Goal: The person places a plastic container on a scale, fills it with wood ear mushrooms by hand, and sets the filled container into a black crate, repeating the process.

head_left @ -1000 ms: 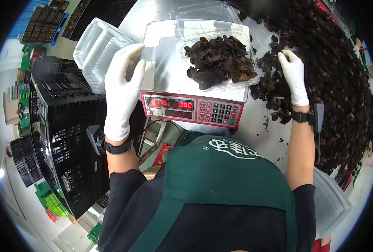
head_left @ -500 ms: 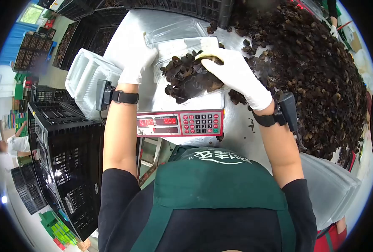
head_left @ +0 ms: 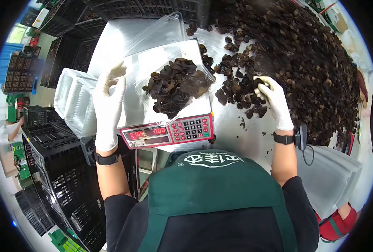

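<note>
My left hand (head_left: 110, 101), in a white glove, hovers at the left side of the red-framed digital scale (head_left: 166, 131), its fingers curved and apart with nothing in them. On the scale's platform, a clear plastic tray (head_left: 141, 90) holds a heap of dark wood ear mushrooms (head_left: 174, 90). My right hand (head_left: 274, 98), also gloved, is at the near edge of the big mushroom pile (head_left: 308, 67). Its thumb and fingers are closed on a wood ear mushroom (head_left: 260, 85). The scale's red digits are lit.
A clear lid (head_left: 161, 31) lies behind the tray. Stacked clear containers (head_left: 75, 101) stand at the left, beside black crates (head_left: 64, 168). Another black crate (head_left: 153, 10) borders the back of the metal table (head_left: 253, 136). More clear plastic (head_left: 327, 180) sits at lower right.
My right hand has left the tray and moved right to the pile, now gripping a mushroom. My left hand has drawn down and left, away from the tray. The first scale reading has risen.
</note>
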Motion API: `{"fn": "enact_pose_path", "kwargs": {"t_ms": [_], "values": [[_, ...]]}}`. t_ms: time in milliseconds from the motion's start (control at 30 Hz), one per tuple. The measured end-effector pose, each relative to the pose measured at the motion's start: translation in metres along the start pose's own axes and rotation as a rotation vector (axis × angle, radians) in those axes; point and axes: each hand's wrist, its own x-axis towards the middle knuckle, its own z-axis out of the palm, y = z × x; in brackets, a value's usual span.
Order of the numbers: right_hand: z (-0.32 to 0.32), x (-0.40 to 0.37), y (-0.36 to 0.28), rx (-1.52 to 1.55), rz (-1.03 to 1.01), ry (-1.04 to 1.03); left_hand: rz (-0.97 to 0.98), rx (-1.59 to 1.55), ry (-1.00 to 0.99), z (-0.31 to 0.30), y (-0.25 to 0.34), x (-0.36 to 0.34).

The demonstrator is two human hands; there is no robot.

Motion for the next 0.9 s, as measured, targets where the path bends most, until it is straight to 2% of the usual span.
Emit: {"fn": "enact_pose_path", "kwargs": {"t_ms": [67, 233, 267, 333, 367, 400, 433, 500, 567, 600, 667, 733, 767, 833, 867, 900], "values": [[-0.014, -0.019, 0.002, -0.014, 0.075, 0.042, 0.006, -0.021, 0.018, 0.002, -0.002, -0.003], [-0.035, -0.079, 0.031, -0.224, -0.035, -0.028, 0.055, 0.066, 0.021, 0.005, 0.004, -0.002], [-0.036, -0.102, 0.032, -0.219, 0.005, -0.042, 0.07, 0.09, 0.025, 0.005, 0.005, -0.002], [-0.054, -0.153, 0.038, -0.496, 0.043, -0.118, 0.09, 0.119, 0.012, 0.003, 0.003, -0.003], [-0.066, -0.18, 0.039, -0.566, 0.133, -0.168, 0.097, 0.134, 0.008, 0.002, 0.002, -0.003], [-0.074, -0.201, 0.03, -0.891, 0.239, -0.231, 0.093, 0.114, 0.01, 0.003, 0.002, -0.004], [-0.083, -0.219, 0.033, -1.154, 0.176, -0.253, 0.089, 0.095, 0.008, 0.003, 0.003, -0.005], [-0.086, -0.225, 0.037, -1.218, -0.076, -0.064, 0.092, 0.046, 0.009, 0.004, 0.007, -0.006], [-0.068, -0.206, 0.029, -0.764, 0.014, 0.002, 0.097, -0.01, 0.016, 0.007, 0.018, -0.012], [-0.054, -0.19, 0.022, -0.537, 0.052, 0.03, 0.164, 0.001, -0.032, 0.005, 0.03, -0.018], [-0.025, -0.16, 0.005, 0.01, 0.09, -0.131, 0.254, 0.004, -0.165, -0.007, 0.043, -0.038], [0.009, -0.132, -0.021, 0.273, -0.023, -0.313, 0.306, 0.215, -0.331, -0.013, 0.044, -0.058], [0.025, -0.117, -0.026, 0.374, -0.049, -0.326, 0.336, 0.354, -0.384, -0.008, 0.047, -0.068], [0.052, -0.078, -0.033, 0.383, 0.0, -0.336, 0.28, 0.315, -0.307, 0.011, 0.038, -0.085], [0.062, -0.059, -0.036, 0.446, -0.094, -0.395, 0.278, 0.265, -0.247, 0.016, 0.031, -0.089], [0.072, -0.039, -0.036, 0.309, -0.031, -0.344, 0.245, 0.301, -0.162, 0.02, 0.035, -0.091]]}}
